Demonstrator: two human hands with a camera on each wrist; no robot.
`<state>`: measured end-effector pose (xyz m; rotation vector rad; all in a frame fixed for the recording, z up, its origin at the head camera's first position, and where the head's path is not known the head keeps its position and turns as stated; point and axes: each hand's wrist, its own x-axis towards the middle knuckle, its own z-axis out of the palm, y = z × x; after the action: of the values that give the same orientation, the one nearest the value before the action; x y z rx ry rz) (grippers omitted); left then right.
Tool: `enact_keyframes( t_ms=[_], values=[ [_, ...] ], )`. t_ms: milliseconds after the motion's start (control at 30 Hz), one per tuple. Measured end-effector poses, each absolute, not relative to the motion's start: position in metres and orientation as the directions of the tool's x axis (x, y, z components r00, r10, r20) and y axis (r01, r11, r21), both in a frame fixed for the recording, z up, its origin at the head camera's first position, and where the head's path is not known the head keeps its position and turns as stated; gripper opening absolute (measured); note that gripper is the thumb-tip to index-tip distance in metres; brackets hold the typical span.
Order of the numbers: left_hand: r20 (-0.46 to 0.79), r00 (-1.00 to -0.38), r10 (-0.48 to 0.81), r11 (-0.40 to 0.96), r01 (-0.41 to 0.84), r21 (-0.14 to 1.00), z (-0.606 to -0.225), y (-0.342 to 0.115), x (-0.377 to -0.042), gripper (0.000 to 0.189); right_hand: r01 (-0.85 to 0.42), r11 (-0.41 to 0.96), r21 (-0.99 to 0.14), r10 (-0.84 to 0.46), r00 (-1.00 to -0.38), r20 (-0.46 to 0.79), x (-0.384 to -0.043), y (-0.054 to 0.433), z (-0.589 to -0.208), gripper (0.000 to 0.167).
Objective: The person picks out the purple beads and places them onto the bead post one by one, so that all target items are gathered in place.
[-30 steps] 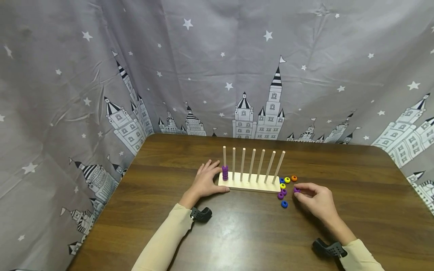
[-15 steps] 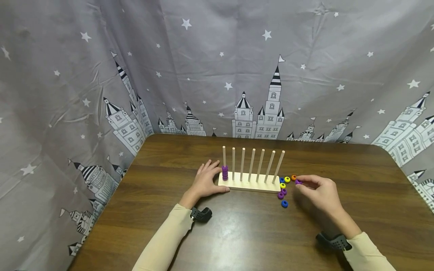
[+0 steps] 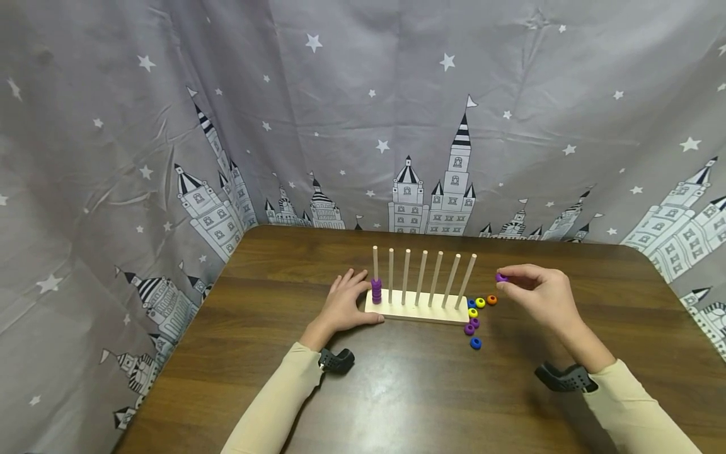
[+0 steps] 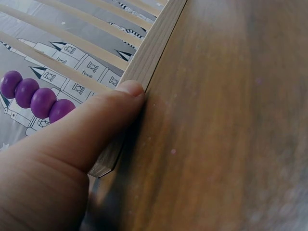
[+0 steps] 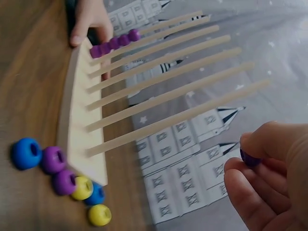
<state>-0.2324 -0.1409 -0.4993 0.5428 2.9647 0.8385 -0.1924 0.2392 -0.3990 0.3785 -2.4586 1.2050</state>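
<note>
My right hand (image 3: pixel 541 295) pinches a purple bead (image 3: pixel 501 277) between thumb and fingers, raised above the table to the right of a wooden peg stand (image 3: pixel 422 309). In the right wrist view most of that bead (image 5: pixel 249 158) is hidden by the fingertips. The stand has a flat pale base and several upright pegs in a row. Several purple beads (image 3: pixel 377 291) are stacked on its leftmost peg; the other pegs are bare. My left hand (image 3: pixel 342 306) holds the base's left end, its thumb (image 4: pixel 110 110) on the front edge and fingers reaching behind.
Loose beads lie by the stand's right end: an orange one (image 3: pixel 491 300), two yellow (image 3: pixel 480 302), two purple (image 3: pixel 469 329), and two blue, one nearer the front (image 3: pixel 476 343). A grey curtain (image 3: pixel 340 113) printed with castles hangs behind the brown table (image 3: pixel 397 391).
My right hand has lifted the purple bead up and away from the loose beads, towards the back of the table. The left hand and the stand have stayed put.
</note>
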Motion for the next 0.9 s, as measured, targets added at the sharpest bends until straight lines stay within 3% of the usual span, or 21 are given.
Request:
enact_keyframes(
  t_ms=[433, 900],
  values=[
    [0.079, -0.939, 0.334, 0.798, 0.327, 0.506, -0.499, -0.141, -0.232, 0.08, -0.416, 0.613, -0.672, -0.111, -0.887, 0.447, -0.215, 0.228, -0.349, 0.02],
    [0.089, -0.938, 0.336, 0.797, 0.334, 0.503, -0.5, -0.142, -0.232, 0.081, -0.503, 0.517, -0.693, -0.257, -0.863, 0.434, -0.239, 0.185, -0.322, 0.017]
  ],
)
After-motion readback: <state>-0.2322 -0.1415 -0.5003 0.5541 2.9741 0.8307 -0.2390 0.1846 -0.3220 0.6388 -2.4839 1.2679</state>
